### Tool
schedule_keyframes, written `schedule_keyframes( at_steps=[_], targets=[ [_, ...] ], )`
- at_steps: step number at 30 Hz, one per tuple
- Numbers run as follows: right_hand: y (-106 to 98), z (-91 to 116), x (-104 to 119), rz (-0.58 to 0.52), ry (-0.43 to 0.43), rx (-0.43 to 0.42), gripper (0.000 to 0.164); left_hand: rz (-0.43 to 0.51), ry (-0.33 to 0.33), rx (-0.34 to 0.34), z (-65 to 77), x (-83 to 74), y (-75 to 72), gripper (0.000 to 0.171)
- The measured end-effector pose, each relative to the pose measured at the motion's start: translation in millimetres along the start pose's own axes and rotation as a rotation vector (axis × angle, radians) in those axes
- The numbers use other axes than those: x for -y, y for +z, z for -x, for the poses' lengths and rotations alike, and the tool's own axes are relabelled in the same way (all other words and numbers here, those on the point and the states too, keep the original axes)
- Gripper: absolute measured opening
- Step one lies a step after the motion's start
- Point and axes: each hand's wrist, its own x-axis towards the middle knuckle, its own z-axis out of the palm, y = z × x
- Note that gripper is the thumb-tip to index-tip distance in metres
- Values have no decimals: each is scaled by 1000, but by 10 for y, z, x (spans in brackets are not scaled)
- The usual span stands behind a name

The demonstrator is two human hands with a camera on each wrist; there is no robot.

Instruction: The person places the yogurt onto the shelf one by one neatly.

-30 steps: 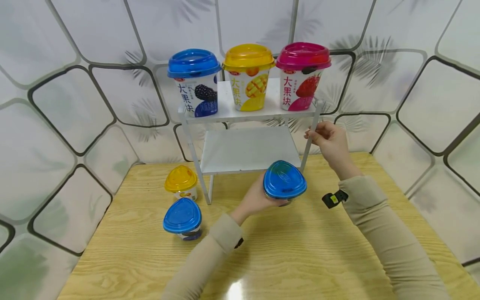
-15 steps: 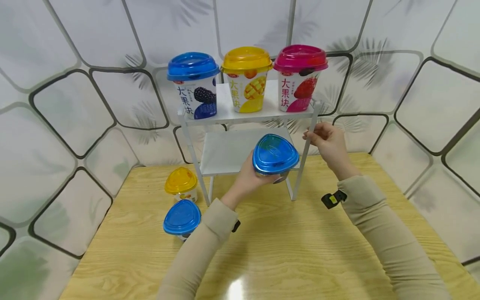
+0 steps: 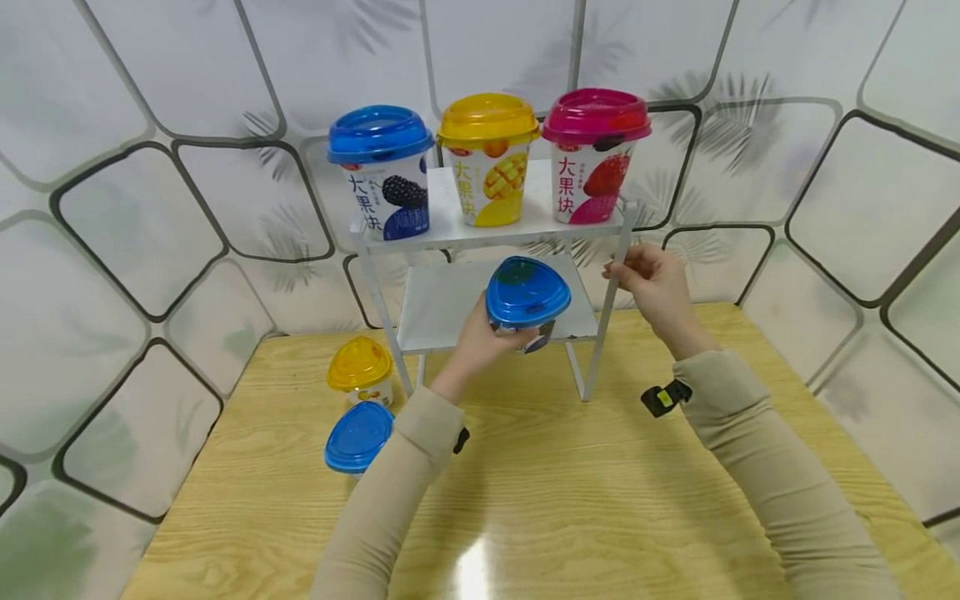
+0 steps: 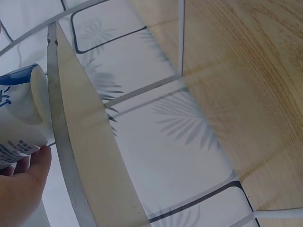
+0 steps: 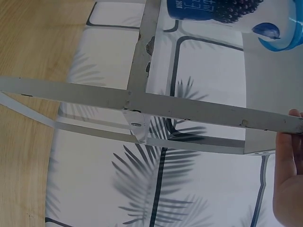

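My left hand (image 3: 474, 350) holds a blue-lidded yogurt cup (image 3: 528, 293), tilted, at the front of the white rack's lower shelf (image 3: 431, 304). In the left wrist view, the fingertips (image 4: 41, 158) grip the cup's white side close to the shelf edge (image 4: 68, 142). The right hand (image 3: 658, 292) pinches the rack's right front leg (image 3: 611, 304), under the top shelf. Part of that hand (image 5: 289, 182) shows at the right edge of the right wrist view, against the leg (image 5: 203, 112); its other fingers are mostly hidden. The held cup's blackberry print (image 5: 236, 9) faces the right wrist camera.
Blue-lidded (image 3: 378, 175), yellow-lidded (image 3: 489, 162) and pink-lidded (image 3: 596, 158) yogurt cups stand in a row on the top shelf. Left of the rack, a yellow-lidded cup (image 3: 361, 367) and a blue-lidded cup (image 3: 358, 437), partly behind the left sleeve, stand on the wooden table (image 3: 562, 500).
My left hand has raised the blue-lidded cup and carried it forward and left, from in front of the rack to the lower shelf. The right hand keeps its hold on the leg.
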Motion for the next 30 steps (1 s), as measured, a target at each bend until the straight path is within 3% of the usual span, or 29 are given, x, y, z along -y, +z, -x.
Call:
schedule_keyframes(
  at_steps=[10, 15, 21, 26, 30],
  targets=[
    [-33, -10, 0, 14, -6, 22, 8, 31, -1, 24, -42, 13, -30, 77],
    [-70, -8, 24, -1, -34, 97, 8, 60, 1, 51, -6, -174, -68, 75],
    [-104, -26, 74, -9, -68, 164, 13, 38, -87, 42, 43, -295, -79, 74],
    [-119, -67, 116, 28, -61, 131, 15, 46, -129, 8, 5, -115, -51, 73],
    [-123, -91, 138, 66, -49, 104, 14, 10, -110, -26, -27, 38, -15, 73]
  ],
)
